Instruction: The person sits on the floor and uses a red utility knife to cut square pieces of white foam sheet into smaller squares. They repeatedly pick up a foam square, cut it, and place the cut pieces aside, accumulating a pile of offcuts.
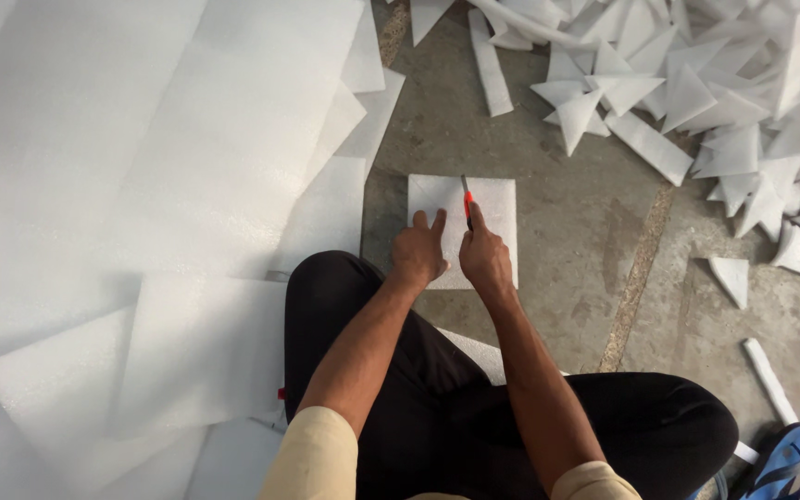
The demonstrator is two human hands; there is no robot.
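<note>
A white square foam sheet (497, 206) lies flat on the concrete floor in front of my crossed legs. My left hand (419, 250) presses down on its left half, fingers spread toward the far edge. My right hand (484, 257) grips an orange-handled utility knife (467, 201). The knife's blade points away from me and rests on the sheet near its middle, close to the far edge. Both hands sit side by side, almost touching.
Large white foam sheets (141, 185) cover the floor at left. A heap of cut foam triangles and strips (696, 93) fills the upper right. Loose foam pieces (731, 278) lie at right. A blue sandal (782, 463) sits at the lower right corner.
</note>
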